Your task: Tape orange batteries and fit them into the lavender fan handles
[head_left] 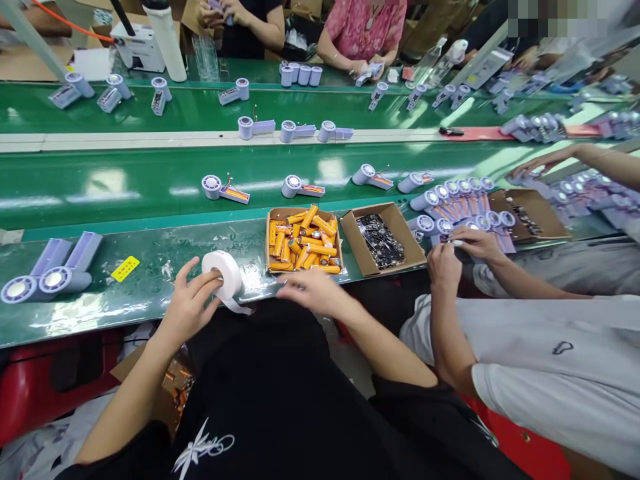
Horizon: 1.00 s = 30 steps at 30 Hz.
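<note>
At our bench (pixel 155 257), left fingers (pixel 204 283) grip the probably light tape roll (pixel 231 273), sensibly from inside; right of it, right fingers (pixel 294 292) blur unreadably.

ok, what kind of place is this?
Probably a factory assembly line: lilac device bodies dot a long green belt, orange cylinders lie heaped at hand, and people work along both sides.

White tape roll (pixel 231 277); orange cylinders (pixel 307 240); green table (pixel 155 293).
</note>
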Motion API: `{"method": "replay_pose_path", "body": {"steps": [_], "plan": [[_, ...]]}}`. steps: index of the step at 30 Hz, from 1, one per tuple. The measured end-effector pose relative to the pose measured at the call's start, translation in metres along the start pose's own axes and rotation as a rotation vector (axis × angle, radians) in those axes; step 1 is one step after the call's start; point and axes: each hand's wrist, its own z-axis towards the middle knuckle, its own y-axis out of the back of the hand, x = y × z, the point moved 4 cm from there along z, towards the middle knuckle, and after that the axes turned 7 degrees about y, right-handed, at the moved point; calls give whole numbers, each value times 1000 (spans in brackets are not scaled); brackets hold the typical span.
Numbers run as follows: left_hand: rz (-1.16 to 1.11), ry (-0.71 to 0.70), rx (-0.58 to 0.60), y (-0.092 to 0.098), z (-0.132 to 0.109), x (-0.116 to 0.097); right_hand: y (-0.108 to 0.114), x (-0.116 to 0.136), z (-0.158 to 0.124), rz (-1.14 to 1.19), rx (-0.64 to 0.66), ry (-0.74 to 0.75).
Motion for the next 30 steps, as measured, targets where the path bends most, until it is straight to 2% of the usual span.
{"method": "replay_pose_path", "body": {"steps": [1, 2, 4, 6, 8, 12, 14, 15, 17, 19, 23, 27, 30], "plan": [[-3, -10, 1, -2, 1, -3, 23, -10, -2, -127, -138, -53], [-9, -19, 4, -4, 2, -7, 43, -20, -4, -272, -215, -101], [-25, -23, 14, -8, 6, -13, 69, -37, -2, -510, -198, -167], [-46, -19, 37, -14, 9, -16, 80, -51, 2, -559, -130, -177], [-67, -16, 60, -19, 11, -17, 86, -60, 5, -402, -215, -143], [-82, -20, 80, -23, 15, -21, 95, -62, 0, 261, -653, -22], [-74, -27, 92, -23, 18, -25, 89, -57, -3, 562, -752, -33], [-65, -33, 98, -22, 19, -27, 83, -52, -3, 659, -732, -58], [-43, -51, 103, -21, 22, -33, 69, -39, -1, 721, -611, -101], [-15, -75, 107, -19, 25, -40, 58, -25, -1, 611, -529, -107], [45, -128, 124, -15, 27, -49, 48, -4, -2, 302, -601, -23], [52, -125, 134, -12, 28, -52, 19, 7, 1, 324, -688, 68], [86, -116, 132, -13, 27, -50, -17, 8, -1, 390, -759, 23]]}}
